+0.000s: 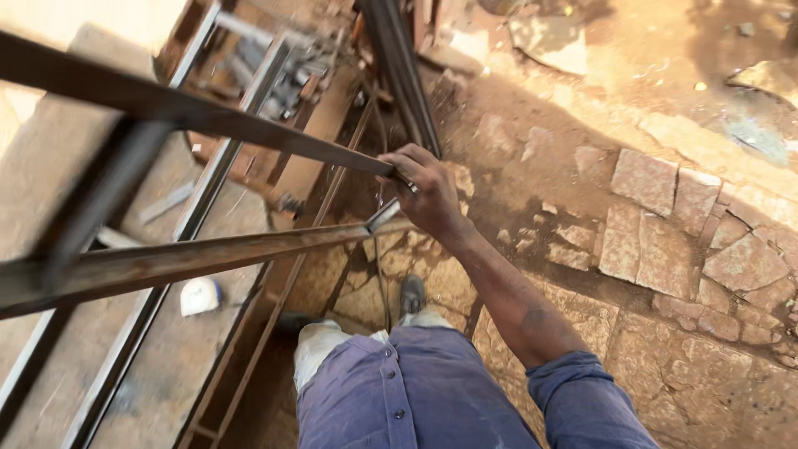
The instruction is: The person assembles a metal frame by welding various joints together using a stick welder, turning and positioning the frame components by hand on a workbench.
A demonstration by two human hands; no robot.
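My right hand (426, 189) is shut on the end of a rusty steel frame (191, 116), gripping its upper bar. The frame's lower bar (208, 254) runs out to the left just below my hand, and a dark crosspiece (100, 195) joins the two bars at the left. The frame is lifted off the ground in front of me. My left hand is out of view. My blue shirt (416, 391) and one shoe (411, 295) show at the bottom.
Long steel bars (403, 75) lie on the ground ahead. A metal frame (216, 179) rests on a concrete slab at the left, with a white container (199, 295) beside it. Uneven stone paving (665, 241) and red dirt lie to the right.
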